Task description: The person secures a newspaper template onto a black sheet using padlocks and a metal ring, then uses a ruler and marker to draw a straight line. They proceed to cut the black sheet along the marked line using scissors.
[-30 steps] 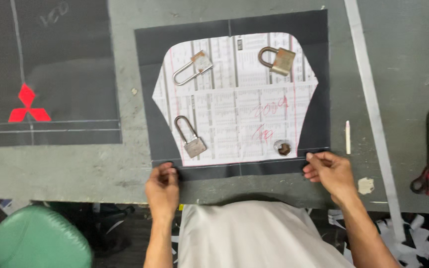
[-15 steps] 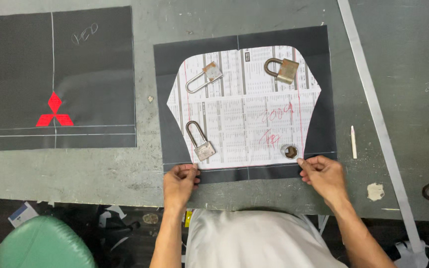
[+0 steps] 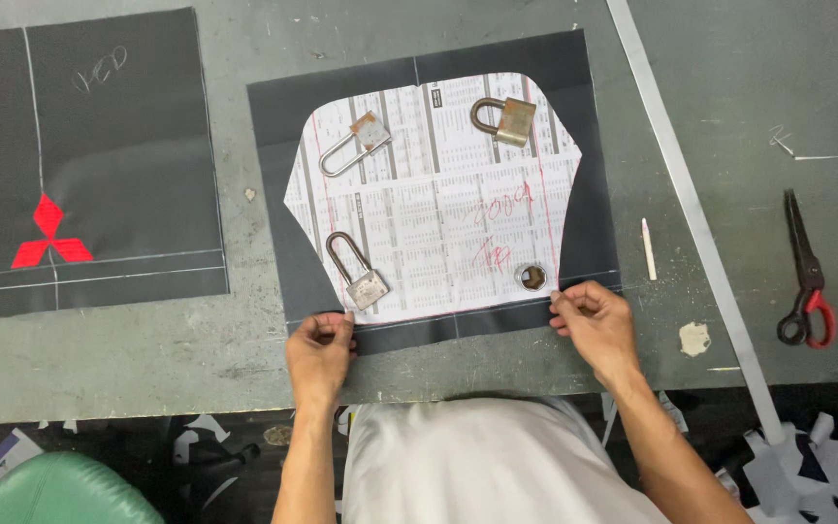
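Our left hand and right hand fingers pinch the dark fabric panel's near edge, at the paper pattern's bottom corners.

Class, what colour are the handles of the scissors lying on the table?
Red and black: the scissors show one red loop and one black in the head view.

On my far left lies a dark cloth panel with chalk lines and a red three-diamond emblem. To my right a pale strip runs slantwise down the grey table. Beside it sits a white chalk stick, and lower down a scrap of pale paper. Red-handled scissors lie well off to the right. Below the table edge I see a green stool and white scraps on the floor.
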